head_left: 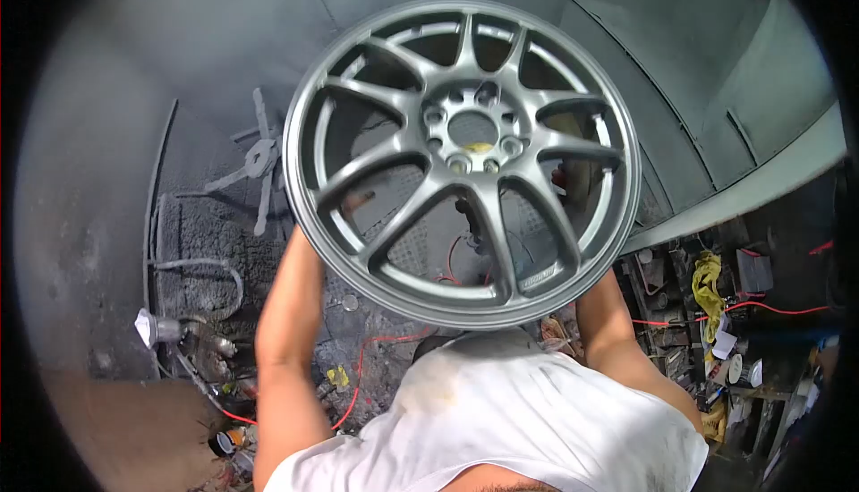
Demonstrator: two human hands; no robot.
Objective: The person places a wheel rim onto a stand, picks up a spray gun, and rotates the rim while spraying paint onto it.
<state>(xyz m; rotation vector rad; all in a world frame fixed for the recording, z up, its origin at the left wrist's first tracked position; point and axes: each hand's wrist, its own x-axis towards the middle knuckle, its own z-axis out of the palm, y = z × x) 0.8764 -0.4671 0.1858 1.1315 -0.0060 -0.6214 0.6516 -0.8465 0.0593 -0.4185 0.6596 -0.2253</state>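
Observation:
A grey multi-spoke wheel rim (486,215) is held up in front of my chest, its spoked face towards the camera. My left hand (355,203) is behind the rim on the left, and some of its fingers show through a gap between spokes. My right hand (561,177) is behind the right side, mostly hidden by the spokes, with only fingertips showing. Both forearms reach up from below to the back of the rim. The rim hides how the fingers grip it.
A grey stand with several arms (260,158) is at the left. Below it lies a spray gun with a cup (157,329). A red hose (361,367) crosses the floor. Cluttered shelves (761,392) with a yellow cloth (707,284) are at the right.

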